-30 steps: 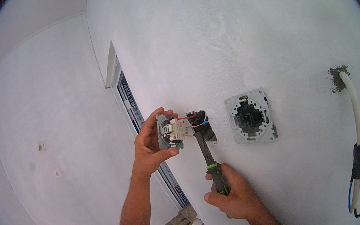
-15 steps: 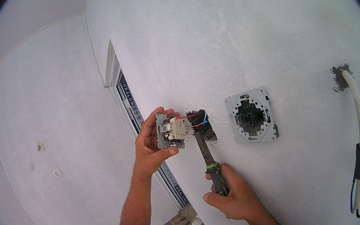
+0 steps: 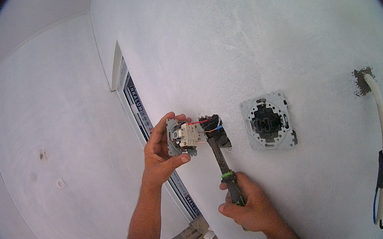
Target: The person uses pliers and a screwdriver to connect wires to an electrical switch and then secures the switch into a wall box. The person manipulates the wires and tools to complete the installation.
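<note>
Gripping a notch-rimmed, blocky plastic fitting [image 3: 188,136], left hand [image 3: 159,159]

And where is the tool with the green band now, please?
The tool is below and right of centre in the head view, in the right hand, its tip by the wall hole.

The electrical mechanism [image 3: 187,137], a grey frame with a cream terminal block, is held tilted just left of the dark recess [image 3: 222,139]. A red wire [image 3: 197,122] bridges them. The green-collared, black-handled tool [image 3: 226,170] slants up-left, tip at the recess.
</note>
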The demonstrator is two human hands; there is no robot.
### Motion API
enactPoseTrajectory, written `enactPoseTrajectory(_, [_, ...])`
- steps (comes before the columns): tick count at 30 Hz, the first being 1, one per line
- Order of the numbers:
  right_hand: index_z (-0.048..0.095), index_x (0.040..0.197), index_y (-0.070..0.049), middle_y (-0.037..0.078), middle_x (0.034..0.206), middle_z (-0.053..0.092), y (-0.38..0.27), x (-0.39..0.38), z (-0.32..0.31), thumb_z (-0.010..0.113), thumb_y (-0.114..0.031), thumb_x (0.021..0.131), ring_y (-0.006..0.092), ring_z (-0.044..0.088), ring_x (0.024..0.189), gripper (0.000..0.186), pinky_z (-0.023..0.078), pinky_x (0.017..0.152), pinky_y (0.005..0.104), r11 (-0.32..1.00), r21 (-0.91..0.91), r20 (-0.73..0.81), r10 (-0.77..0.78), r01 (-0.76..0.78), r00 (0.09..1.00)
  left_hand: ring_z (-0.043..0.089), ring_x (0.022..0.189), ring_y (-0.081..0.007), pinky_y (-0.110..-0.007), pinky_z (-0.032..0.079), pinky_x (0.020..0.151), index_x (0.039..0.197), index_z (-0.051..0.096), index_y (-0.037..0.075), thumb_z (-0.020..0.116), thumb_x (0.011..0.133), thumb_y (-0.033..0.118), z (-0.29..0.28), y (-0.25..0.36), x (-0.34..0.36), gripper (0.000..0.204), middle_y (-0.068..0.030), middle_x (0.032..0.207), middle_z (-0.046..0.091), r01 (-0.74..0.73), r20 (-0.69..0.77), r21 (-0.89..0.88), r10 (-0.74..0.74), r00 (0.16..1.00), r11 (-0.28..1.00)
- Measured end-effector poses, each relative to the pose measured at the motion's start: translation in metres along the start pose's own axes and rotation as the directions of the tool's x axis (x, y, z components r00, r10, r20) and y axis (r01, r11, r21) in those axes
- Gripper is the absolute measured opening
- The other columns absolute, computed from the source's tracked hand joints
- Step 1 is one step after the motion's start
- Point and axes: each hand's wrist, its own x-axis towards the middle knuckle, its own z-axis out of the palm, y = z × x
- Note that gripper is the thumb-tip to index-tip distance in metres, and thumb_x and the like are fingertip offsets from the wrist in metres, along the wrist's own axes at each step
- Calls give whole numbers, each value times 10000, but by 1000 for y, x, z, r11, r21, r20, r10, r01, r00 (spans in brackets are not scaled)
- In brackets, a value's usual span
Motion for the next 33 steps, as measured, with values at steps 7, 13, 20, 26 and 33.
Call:
enactPoseTrajectory(7, [546, 1230, -38, 18, 832, 571, -4, 0, 0, 771, -121, 821, 108, 557, 711, 474, 457, 602, 294, 1000, -25, -16, -15, 14, 1000, 558, 1336, -303, -462, 519, 1102, 1514, 427, 65, 936, 652, 125, 2, -1, 0, 1003, -173, 1438, 566, -8, -5, -12, 8, 1000, 1000])
enactPoseTrajectory(13, [550, 1219, -33, 19, 832, 572, -5, 0, 0, 773, -129, 822, 96, 543, 700, 465, 453, 599, 291, 998, -51, -21, -28, 26, 999, 553, 1341, -299, -457, 520, 1102, 1511, 426, 64, 930, 647, 103, 1, -2, 0, 1000, -172, 1439, 564, -28, 1, 19, 28, 1000, 999])
enactPoseTrajectory(20, [553, 1217, -31, 4, 826, 561, 5, 2, 6, 775, -124, 817, 88, 521, 698, 466, 444, 610, 277, 993, -102, -83, -72, 63, 994, 556, 1336, -299, -454, 516, 1106, 1505, 432, 55, 925, 650, 106, 1, -2, 1, 988, -174, 1437, 563, -18, 25, 15, 17, 1000, 1000])
enactPoseTrajectory(26, [556, 1216, -39, 14, 825, 565, 1, 1, 2, 784, -130, 811, 91, 531, 702, 474, 445, 607, 279, 1000, -23, -39, -22, 21, 999, 552, 1339, -306, -463, 517, 1101, 1514, 419, 43, 932, 666, 140, -2, -1, 0, 995, -181, 1438, 561, -8, 10, 19, 8, 1000, 1000])
enactPoseTrajectory(33, [556, 1255, -19, 165, 1064, 628, -7, 1, -1, 788, -257, 799, 264, 619, 960, 565, 508, 858, 408, 997, -77, -14, 20, -21, 1000, 544, 1349, -314, -469, 520, 1098, 1517, 409, 35, 934, 675, 163, 0, 1, 1, 1001, -186, 1442, 556, -19, 3, 17, 19, 1000, 1000])
